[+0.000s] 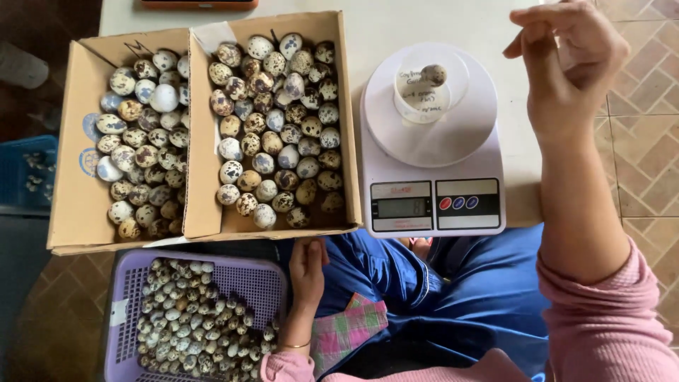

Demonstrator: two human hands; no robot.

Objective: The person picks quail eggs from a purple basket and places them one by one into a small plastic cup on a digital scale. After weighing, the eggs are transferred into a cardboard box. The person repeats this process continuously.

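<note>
My right hand (566, 64) hovers to the right of a white kitchen scale (433, 191), fingers loosely curled and apart, holding nothing that I can see. On the scale's round plate stands a small clear cup (424, 95) with one speckled quail egg (433, 74) on it. My left hand (308, 269) lies flat in my lap between the purple basket (265, 283) and the table's edge, its fingertips just under the front edge of the cardboard box (346, 141). It holds nothing.
The cardboard box has two compartments, both full of speckled quail eggs (272, 120). The purple plastic basket at lower left holds several smaller eggs (187, 318). A blue crate (25, 173) stands at the far left on the tiled floor.
</note>
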